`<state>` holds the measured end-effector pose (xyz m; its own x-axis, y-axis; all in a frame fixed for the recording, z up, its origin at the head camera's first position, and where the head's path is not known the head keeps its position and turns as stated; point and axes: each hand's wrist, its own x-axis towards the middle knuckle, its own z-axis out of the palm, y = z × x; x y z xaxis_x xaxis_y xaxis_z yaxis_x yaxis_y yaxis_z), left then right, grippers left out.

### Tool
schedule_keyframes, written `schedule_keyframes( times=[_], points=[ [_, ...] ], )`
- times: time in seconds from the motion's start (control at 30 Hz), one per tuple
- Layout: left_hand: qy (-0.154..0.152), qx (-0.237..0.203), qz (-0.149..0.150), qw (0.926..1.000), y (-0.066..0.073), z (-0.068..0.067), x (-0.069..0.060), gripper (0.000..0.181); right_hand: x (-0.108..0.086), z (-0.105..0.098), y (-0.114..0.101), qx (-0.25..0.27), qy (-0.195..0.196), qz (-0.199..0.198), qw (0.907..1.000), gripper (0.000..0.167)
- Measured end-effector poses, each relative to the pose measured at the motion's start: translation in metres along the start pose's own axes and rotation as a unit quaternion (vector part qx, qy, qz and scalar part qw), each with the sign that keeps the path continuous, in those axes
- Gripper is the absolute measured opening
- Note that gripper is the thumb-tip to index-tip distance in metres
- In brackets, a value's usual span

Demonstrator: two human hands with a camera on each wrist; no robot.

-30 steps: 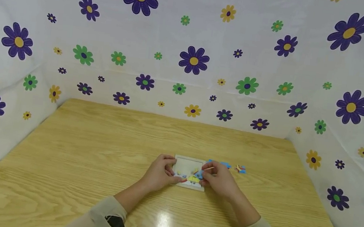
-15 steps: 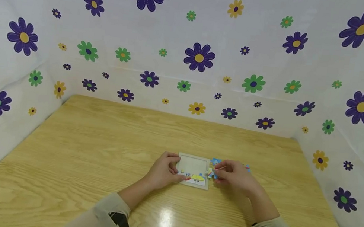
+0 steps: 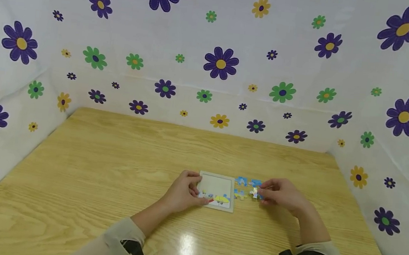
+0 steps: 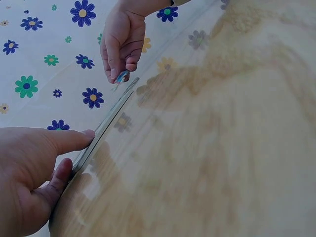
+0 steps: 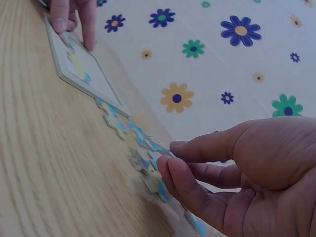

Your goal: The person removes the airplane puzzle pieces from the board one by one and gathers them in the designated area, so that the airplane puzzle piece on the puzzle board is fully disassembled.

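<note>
In the head view, my left hand (image 3: 182, 191) holds the left side of a pale square puzzle tray (image 3: 234, 194). Its thumb lies over the near edge, and other fingers are at the far left corner. Joined puzzle pieces with a yellow and red picture (image 3: 222, 199) fill the tray's near strip; bare backing shows behind them. To the right, my right hand (image 3: 282, 194) pinches a jigsaw piece (image 5: 152, 173) between thumb and fingertips, tilted in the right wrist view. One loose yellow and blue piece (image 3: 239, 195) lies by the tray's right edge.
Blue loose pieces, one nearer the tray (image 3: 241, 181) and one farther right (image 3: 255, 183), lie behind the pinched piece. A wooden table (image 3: 117, 164) bears everything. Flower-printed white cloth (image 3: 185, 28) walls it at the back and both sides.
My right hand has moved right, away from the tray. The piece it held over the tray now lies beside the right edge, and the hand holds another. My left hand stays on the tray.
</note>
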<state>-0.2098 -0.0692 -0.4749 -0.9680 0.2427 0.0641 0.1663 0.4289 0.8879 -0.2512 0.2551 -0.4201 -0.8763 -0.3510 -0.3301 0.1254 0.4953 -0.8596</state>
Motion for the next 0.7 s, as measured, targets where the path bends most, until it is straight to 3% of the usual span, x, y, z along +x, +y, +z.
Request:
schedule_keyframes(
  times=[0.23,0.4,0.7],
  points=[
    [0.004,0.004,0.005,1.0000,0.001,0.000,-0.002,0.078,-0.006,-0.019,0.005,-0.021,0.014,0.017,0.9995,0.038],
    [0.004,0.000,0.004,1.0000,0.001,0.000,-0.001,0.079,-0.012,-0.029,0.010,-0.028,0.001,0.022,0.9994,0.033],
    [0.003,0.004,0.000,1.0000,-0.002,0.001,-0.001,0.079,-0.015,-0.036,0.019,-0.045,0.005,0.044,0.9980,0.026]
  ],
)
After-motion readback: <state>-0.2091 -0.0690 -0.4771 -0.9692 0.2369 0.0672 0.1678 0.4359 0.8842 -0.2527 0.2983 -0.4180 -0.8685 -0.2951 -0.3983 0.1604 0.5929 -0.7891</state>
